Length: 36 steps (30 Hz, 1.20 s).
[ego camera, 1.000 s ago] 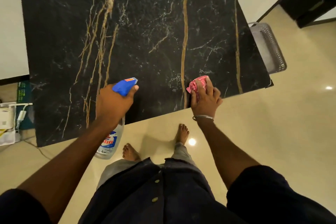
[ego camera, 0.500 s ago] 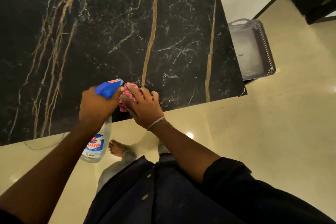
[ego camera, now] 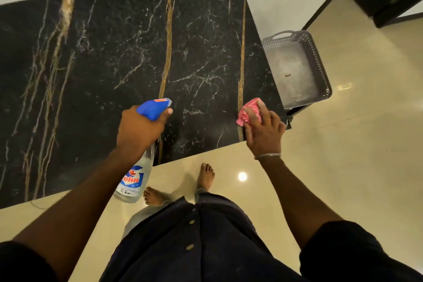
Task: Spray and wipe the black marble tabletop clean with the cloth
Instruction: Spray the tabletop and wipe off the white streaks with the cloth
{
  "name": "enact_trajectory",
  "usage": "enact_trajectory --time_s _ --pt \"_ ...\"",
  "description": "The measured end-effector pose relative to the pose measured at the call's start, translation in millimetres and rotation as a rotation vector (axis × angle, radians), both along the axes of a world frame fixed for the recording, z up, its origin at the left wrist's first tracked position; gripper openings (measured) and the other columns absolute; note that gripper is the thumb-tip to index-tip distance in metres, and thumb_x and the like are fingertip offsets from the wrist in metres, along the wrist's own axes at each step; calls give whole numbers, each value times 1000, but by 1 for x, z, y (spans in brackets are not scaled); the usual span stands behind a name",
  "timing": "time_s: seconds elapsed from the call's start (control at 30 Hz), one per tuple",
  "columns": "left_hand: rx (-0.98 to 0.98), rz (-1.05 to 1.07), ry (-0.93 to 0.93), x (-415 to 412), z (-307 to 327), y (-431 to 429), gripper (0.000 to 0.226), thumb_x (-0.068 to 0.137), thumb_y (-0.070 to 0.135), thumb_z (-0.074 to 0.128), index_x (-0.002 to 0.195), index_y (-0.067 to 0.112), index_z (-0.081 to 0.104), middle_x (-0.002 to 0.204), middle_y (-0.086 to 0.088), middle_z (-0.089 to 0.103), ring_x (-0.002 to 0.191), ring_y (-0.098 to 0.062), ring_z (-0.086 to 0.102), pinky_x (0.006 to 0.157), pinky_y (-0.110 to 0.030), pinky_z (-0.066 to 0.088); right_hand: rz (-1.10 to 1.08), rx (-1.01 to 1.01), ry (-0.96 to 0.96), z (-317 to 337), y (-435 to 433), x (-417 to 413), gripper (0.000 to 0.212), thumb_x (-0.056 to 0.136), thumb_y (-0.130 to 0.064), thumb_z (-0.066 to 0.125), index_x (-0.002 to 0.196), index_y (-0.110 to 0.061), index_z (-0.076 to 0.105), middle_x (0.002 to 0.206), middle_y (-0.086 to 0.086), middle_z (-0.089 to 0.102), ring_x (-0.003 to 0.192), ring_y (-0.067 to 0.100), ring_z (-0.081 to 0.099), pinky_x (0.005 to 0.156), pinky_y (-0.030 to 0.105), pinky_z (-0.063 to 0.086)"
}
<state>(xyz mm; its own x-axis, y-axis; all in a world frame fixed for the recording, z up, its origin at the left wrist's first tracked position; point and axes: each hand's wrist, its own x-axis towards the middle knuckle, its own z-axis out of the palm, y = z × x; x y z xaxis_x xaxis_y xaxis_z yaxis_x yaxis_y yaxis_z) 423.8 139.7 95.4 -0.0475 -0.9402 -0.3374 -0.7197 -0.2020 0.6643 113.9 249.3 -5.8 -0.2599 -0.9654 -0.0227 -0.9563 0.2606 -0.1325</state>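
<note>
From the head view, we see the left hand point(ego camera: 139, 129) wrapped around the neck of the spray bottle point(ego camera: 134, 181). Its blue nozzle points forward over the tabletop point(ego camera: 103, 64), and the clear body hangs down past the near edge. That grip and place look much the same as half a second ago.

The right hand point(ego camera: 265, 130) is what has moved. Half a second ago it was pressed up against the left hand, with the cloth point(ego camera: 250, 110) almost touching the nozzle. Now the two hands are well apart. The right one has swept out to the right-hand near corner of the marble, fingers spread over the bunched pink cloth and pressing it flat on the stone, just beside a gold vein. Beyond that hand, off the table's edge, stands a grey basket point(ego camera: 318, 59).

We judge this a wiping stroke along the near strip, run out to its right end. The near band between the hands has probably been covered, while the marble ahead of both hands and left of the bottle likely still needs wiping. We cannot tell from sheen alone which parts are wet.
</note>
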Motion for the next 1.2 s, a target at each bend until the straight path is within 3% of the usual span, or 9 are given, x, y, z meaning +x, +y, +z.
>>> enact_trajectory --time_s 0.17,0.3,0.43,0.7,0.8,0.93,1.07,1.2 --pt "-59 4 2 3 12 -19 47 80 55 61 99 13 62 80 -6 64 72 -18 62 63 -16 41 -289 -41 -1 2 -2 -35 47 93 -45 41 136 -27 49 151 8 38 129 36 38 99 52 33" --pt "-69 86 33 28 22 -35 43 79 52 66 95 12 61 76 -7 65 68 -19 63 63 -22 47 -508 -91 -48 2 -25 -15 45 95 -41 42 136 -24 45 152 11 36 130 41 37 103 57 30" --pt "-128 168 -22 65 30 -50 41 80 47 67 98 11 62 76 -5 63 64 -13 59 58 -16 40 -610 -106 -98 -1 -59 11 46 96 -38 45 138 -19 41 154 16 30 134 46 31 107 63 24" --pt "-125 181 30 158 44 -86 31 86 33 66 101 7 61 84 -11 64 71 -16 60 64 -16 42 -435 -95 -86 -2 -158 112 45 97 -35 45 140 -20 42 155 17 27 134 45 32 107 63 24" --pt "-133 156 68 197 49 -107 30 87 32 64 102 6 62 89 -16 66 79 -25 63 70 -19 45 -370 -111 -72 -6 -198 166 45 94 -35 48 138 -22 44 154 15 30 131 44 35 105 63 26" --pt "-137 186 101 250 52 -140 29 87 31 65 101 6 62 87 -13 66 80 -25 64 76 -27 51 -265 -113 -77 -8 -259 244 45 94 -35 47 137 -23 45 155 13 31 132 42 35 105 61 27" --pt "-145 276 99 297 50 -168 40 82 40 68 106 8 60 86 -7 65 76 -18 62 76 -26 51 -138 -88 -120 -5 -314 323 48 95 -35 46 141 -24 45 157 12 28 136 42 31 109 61 22" --pt "-170 352 63 332 51 -186 38 83 41 67 104 11 56 74 5 56 64 -10 55 63 -11 40 19 -67 -161 -3 -354 400 47 95 -35 44 141 -27 43 157 11 27 137 40 29 111 60 19"
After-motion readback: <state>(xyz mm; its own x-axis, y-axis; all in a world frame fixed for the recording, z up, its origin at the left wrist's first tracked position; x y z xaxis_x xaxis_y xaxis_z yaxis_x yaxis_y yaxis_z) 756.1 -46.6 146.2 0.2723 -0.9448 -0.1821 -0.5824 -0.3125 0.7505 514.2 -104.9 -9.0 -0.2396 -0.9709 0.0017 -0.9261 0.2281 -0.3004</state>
